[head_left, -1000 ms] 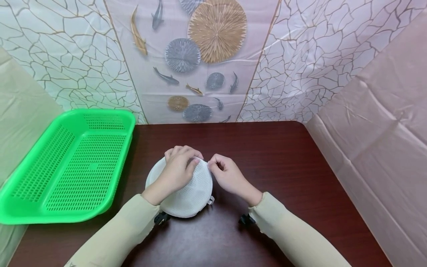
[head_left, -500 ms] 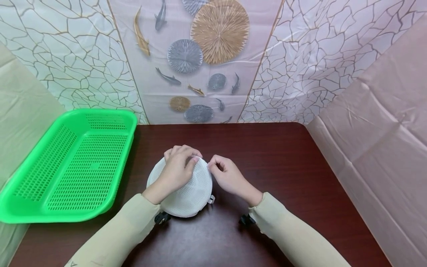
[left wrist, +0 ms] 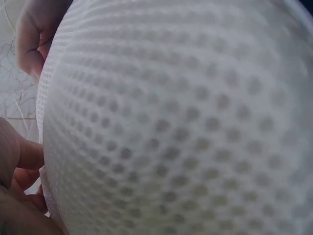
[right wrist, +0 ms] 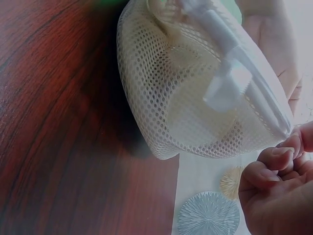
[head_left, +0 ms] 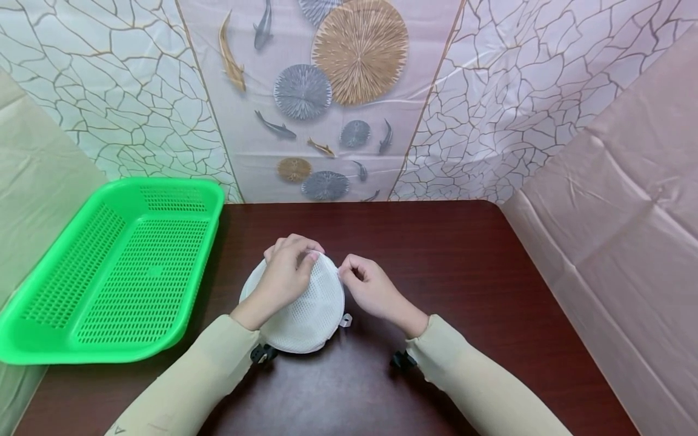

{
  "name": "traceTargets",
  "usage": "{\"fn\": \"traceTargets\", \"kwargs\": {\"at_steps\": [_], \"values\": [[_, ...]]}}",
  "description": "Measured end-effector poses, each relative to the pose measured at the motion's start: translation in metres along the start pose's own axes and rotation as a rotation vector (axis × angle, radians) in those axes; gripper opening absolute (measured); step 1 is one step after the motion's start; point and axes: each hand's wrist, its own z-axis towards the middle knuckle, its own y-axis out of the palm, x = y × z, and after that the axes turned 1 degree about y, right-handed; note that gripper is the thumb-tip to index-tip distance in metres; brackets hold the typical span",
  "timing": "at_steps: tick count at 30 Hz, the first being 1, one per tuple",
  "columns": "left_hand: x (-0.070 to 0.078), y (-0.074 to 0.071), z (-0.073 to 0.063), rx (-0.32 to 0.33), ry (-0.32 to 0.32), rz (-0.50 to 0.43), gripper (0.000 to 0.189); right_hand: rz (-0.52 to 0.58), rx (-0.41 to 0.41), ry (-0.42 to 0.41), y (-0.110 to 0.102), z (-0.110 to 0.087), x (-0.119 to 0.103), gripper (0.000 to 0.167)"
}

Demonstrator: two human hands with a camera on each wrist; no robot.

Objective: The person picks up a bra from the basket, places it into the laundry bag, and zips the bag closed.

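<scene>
A white mesh laundry bag with a round top stands on the table in the head view. My left hand grips its far rim, the thumb over the top and the fingers beyond the edge. At the right side of the rim, my right hand pinches the edge with thumb and curled fingers; what exactly lies between the fingertips is hidden. A small white tab sticks out from the bag's near right side. The right wrist view shows the mesh side, with a pale round shape behind it.
A green perforated plastic basket stands at the left of the dark red wooden table. Patterned cloth hangs behind the table, and a plain pinkish cloth borders its right side.
My left hand and the bag's top have shifted slightly left and away from me. The right hand keeps its pinch at the rim and has barely moved left.
</scene>
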Motion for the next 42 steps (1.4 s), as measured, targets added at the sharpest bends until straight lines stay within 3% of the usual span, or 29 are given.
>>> {"fn": "traceTargets", "kwargs": {"at_steps": [5, 15, 23, 31, 42], "values": [[-0.001, -0.001, 0.001, 0.009, -0.050, -0.001, 0.011, 0.006, 0.010, -0.007, 0.005, 0.004, 0.025, 0.018], [-0.002, -0.004, 0.000, 0.036, -0.089, -0.002, 0.010, 0.001, 0.013, -0.004, 0.005, 0.003, 0.028, 0.022], [-0.003, -0.005, 0.001, -0.036, 0.017, 0.021, 0.015, 0.015, 0.030, -0.012, 0.003, 0.002, 0.027, 0.019], [0.013, -0.004, -0.003, -0.121, 0.117, 0.104, 0.014, 0.020, 0.050, 0.005, 0.004, 0.003, 0.035, 0.023], [0.006, 0.002, -0.003, -0.072, 0.152, 0.088, 0.008, 0.009, 0.031, -0.018, 0.005, 0.002, 0.036, 0.023]]}}
